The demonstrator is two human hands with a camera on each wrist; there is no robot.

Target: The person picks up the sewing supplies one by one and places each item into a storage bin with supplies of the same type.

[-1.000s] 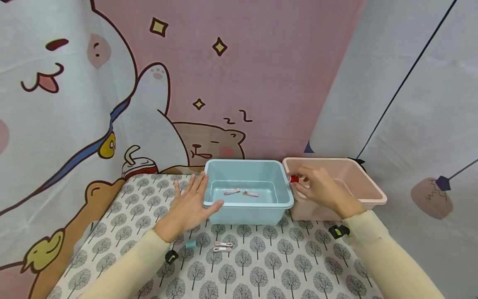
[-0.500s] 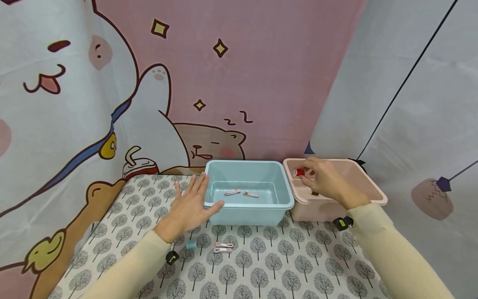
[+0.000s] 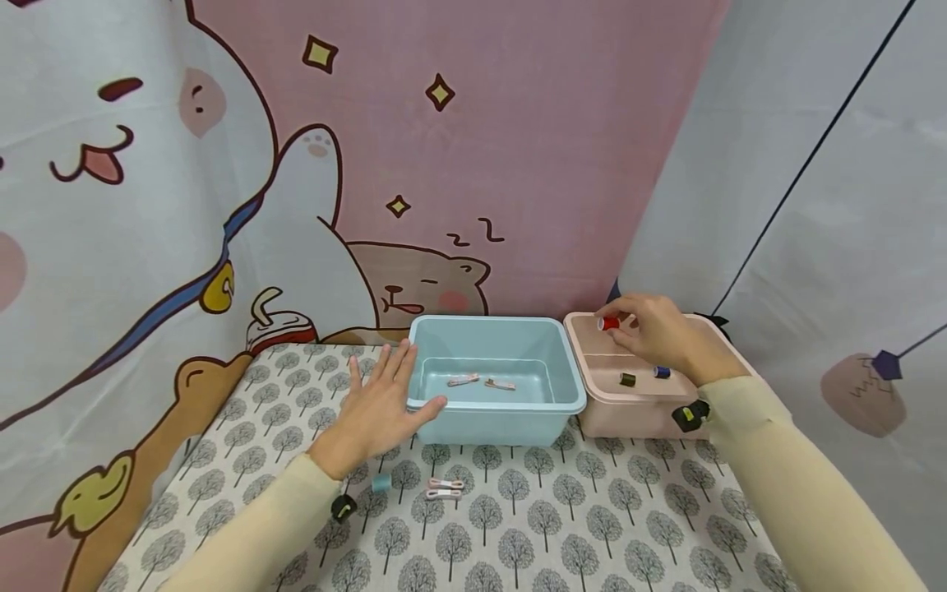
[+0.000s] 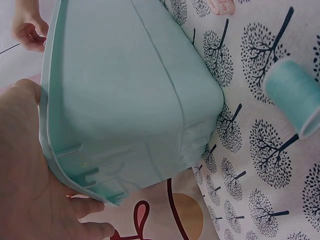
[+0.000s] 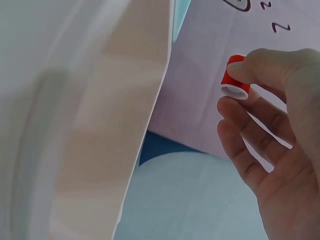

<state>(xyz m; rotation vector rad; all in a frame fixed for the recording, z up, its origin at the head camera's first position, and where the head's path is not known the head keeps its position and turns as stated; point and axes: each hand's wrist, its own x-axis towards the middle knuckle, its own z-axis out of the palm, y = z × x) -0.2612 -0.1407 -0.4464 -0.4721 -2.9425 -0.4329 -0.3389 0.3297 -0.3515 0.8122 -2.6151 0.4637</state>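
Observation:
My right hand pinches a red thread spool between thumb and fingers, above the pink bin. Inside that bin lie a dark green spool and a blue spool. My left hand rests with spread, straight fingers against the left rim of the light blue bin. Two small folded measuring tapes, a left one and a right one, lie on the blue bin's floor. In the left wrist view the left hand lies along the blue bin's rim.
On the tree-print cloth in front of the blue bin lie a light blue thread spool and two folded tapes. The bins stand side by side. A cartoon-print curtain hangs close behind them.
My right hand has moved right and up with the red spool, from the bins' adjoining rims to over the pink bin. The green and blue spools have come into view. My left hand stays put.

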